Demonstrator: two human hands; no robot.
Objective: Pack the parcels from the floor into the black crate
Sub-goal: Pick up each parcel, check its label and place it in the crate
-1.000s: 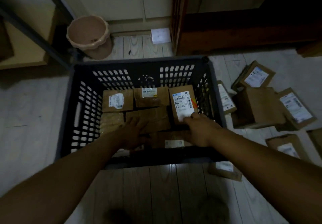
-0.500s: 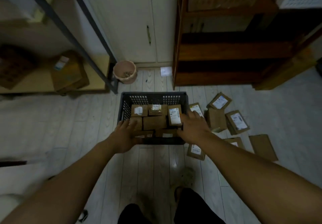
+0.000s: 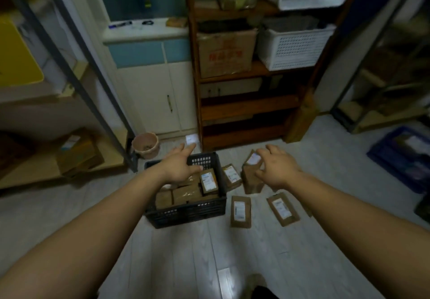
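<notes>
- Sitting on the pale plank floor (image 3: 209, 263), the black slatted plastic crate (image 3: 186, 212) holds a tight layer of brown cardboard parcels (image 3: 186, 194), most laid flat and one with a white label (image 3: 209, 180) leaning up against the right wall; that packing looks meant to save room for the ones not yet in.
- Just beside the crate's right wall, more brown labelled parcels lie loose on the floor: a leaning one (image 3: 231, 176), a heaped pair (image 3: 252, 173), and two flat ones nearer the person (image 3: 240, 211) (image 3: 282, 209). So the job reads as partly done.
- The left hand (image 3: 180, 166) reaches out over the crate's far half, palm down, fingers spread and loose, with nothing in it; whether it touches the parcels below I cannot tell.
- The right hand (image 3: 277, 168) is stretched out above the heaped pair, fingers curled and parted as if about to close, yet gripping nothing; contact with the top parcel is unclear.
- Both forearms run long and nearly straight from the bottom corners, suggesting the person stands tall over the work.
</notes>
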